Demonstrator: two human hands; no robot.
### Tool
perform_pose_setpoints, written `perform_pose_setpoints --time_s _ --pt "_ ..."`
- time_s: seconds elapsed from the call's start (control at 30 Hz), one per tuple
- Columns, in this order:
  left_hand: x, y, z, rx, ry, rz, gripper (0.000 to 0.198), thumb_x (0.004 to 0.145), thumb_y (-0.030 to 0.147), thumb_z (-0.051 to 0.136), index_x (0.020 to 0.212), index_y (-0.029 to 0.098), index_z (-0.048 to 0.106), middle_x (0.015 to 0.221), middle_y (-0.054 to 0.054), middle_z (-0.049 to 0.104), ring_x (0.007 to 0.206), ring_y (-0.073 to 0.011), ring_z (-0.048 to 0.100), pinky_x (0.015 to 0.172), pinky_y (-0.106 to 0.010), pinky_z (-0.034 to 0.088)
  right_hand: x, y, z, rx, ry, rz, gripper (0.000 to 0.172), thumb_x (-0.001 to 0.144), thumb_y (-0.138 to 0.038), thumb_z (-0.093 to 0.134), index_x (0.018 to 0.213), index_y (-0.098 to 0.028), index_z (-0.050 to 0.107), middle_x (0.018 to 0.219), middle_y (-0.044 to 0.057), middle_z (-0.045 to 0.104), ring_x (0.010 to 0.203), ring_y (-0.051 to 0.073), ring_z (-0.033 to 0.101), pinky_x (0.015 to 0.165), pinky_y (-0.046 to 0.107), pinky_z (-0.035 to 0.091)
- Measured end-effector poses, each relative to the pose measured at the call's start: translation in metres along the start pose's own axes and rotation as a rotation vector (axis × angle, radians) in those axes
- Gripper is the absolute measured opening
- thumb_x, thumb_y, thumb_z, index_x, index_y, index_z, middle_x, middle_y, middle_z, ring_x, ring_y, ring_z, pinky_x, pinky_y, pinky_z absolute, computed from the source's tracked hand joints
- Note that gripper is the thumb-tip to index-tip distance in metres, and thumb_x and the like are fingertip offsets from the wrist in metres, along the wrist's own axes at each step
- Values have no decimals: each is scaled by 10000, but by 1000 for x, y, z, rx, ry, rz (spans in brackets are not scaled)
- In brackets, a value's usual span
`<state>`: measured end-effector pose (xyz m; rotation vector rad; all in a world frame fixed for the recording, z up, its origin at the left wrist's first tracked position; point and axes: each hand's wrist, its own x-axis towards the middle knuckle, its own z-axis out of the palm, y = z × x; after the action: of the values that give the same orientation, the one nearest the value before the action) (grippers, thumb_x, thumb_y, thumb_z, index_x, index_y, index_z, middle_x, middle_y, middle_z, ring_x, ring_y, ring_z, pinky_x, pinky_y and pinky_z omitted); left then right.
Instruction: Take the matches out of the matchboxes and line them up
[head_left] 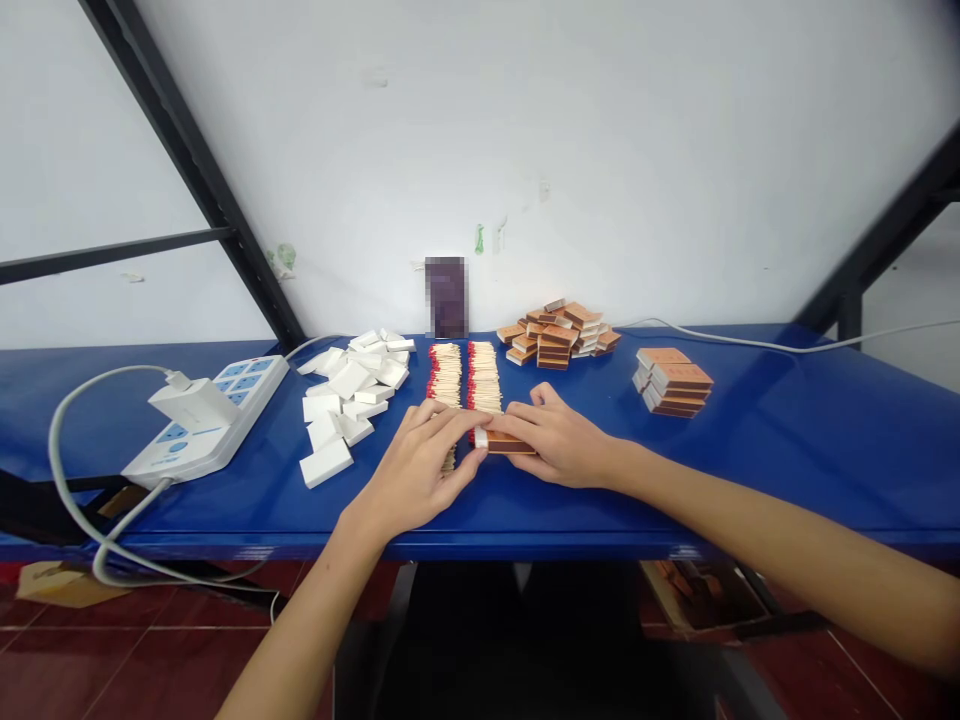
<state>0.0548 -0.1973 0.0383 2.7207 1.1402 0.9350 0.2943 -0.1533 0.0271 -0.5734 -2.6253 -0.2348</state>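
Note:
An orange-brown matchbox [508, 443] lies on the blue table between my hands, its white inner tray showing at the left end. My left hand [424, 462] is closed, thumb and fingers pinching that white end. Round the orange sleeve, the fingers of my right hand [562, 438] are wrapped from the right. Two rows of red-tipped matches run back from my hands: a left row [448, 375] and a right row [486, 375]. My left hand covers the near part of the left row, and the right row's near end is partly hidden too.
White box trays [352, 385] lie heaped on the left, near a power strip [217, 420] with a plugged-in charger and cable. Orange matchbox sleeves [559, 335] are piled at the back. A neat matchbox stack [675, 382] stands right. A blurred dark object [447, 297] leans against the wall.

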Motion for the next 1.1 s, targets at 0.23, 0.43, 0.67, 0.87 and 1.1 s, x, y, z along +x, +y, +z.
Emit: perform_pose_setpoints --time_s 0.23,0.43,0.67,0.87,1.1 --pt "0 1 0 29 67 -9 223 984 265 553 1181 226 649 1169 -47 745 996 -207 674 867 -381 388 -1 -1 1 139 176 50 350 920 -321 599 1233 -166 572 947 89 702 755 199 589 747 353 439" --pt "-1 -3 4 39 128 48 111 908 260 621 990 206 672 1092 -62 769 962 -203 723 844 -363 446 -3 1 -1 261 113 107 353 901 -340 619 1212 -174 595 969 90 693 806 202 646 703 315 522" --pt "-5 -3 6 72 206 161 106 877 230 649 976 201 673 1088 -69 766 958 -196 733 836 -321 533 -2 3 -5 310 88 103 306 858 -335 674 1113 -178 614 962 79 696 809 194 652 710 304 518" --pt "-1 -3 5 130 79 129 186 888 230 629 1057 182 689 1098 -77 744 961 -222 657 873 -360 535 -3 6 -3 299 43 104 304 867 -340 671 1107 -162 615 964 87 690 822 208 657 731 325 522" --pt "-1 -4 4 190 9 101 263 912 252 608 1156 171 668 1150 -90 718 1007 -268 541 906 -429 465 -3 7 0 287 5 136 332 876 -353 682 1144 -170 614 1020 94 689 864 218 670 753 333 525"
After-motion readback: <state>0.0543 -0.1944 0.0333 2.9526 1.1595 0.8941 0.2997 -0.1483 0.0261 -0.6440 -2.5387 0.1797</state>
